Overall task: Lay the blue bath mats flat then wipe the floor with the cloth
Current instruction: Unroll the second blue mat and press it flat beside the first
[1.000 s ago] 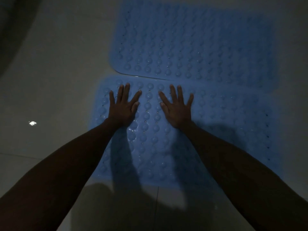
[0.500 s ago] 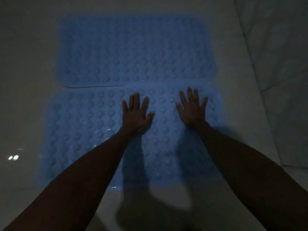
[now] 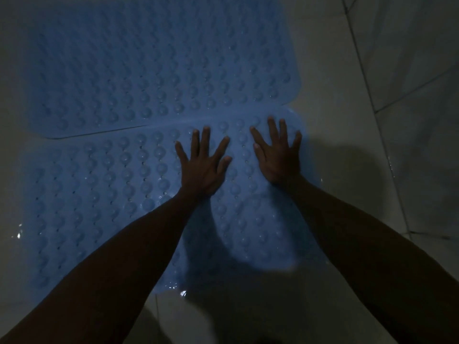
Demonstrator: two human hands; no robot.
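Blue rubbery stuff covered most of the floor in this shot, and the light was pretty dim, so take the fine detail with a pinch of salt. Two bath mats lay side by side on the pale tiled floor (image 3: pixel 347 83): the far mat (image 3: pixel 154 65) up top, and the near mat (image 3: pixel 99 194) closer to the person, with the far one's long edge seeming to overlap the near one a little along the seam.

Both hands were down on the near mat, close to its right end. The left hand (image 3: pixel 202 167) was flat, palm down, fingers spread wide, gripping nothing. The right hand (image 3: pixel 279 155) was the same deal, splayed out and pressing, with its outer fingers just beside the mat's right edge. No cloth was anywhere in view.

Handling-wise, my guess is these were soft, floppy mats, light enough to drag with one hand but clingy. The surface was all rows of round bumps with small holes between them, and there were wet glints on the mat and the tiles, so I'd expect it to be slick on top. Pinching the middle would probably go nowhere. If it needed shifting, I'd take it by a corner or the short right edge and peel it up. For flattening, open palms pushing outward toward the edges looked like the right call.
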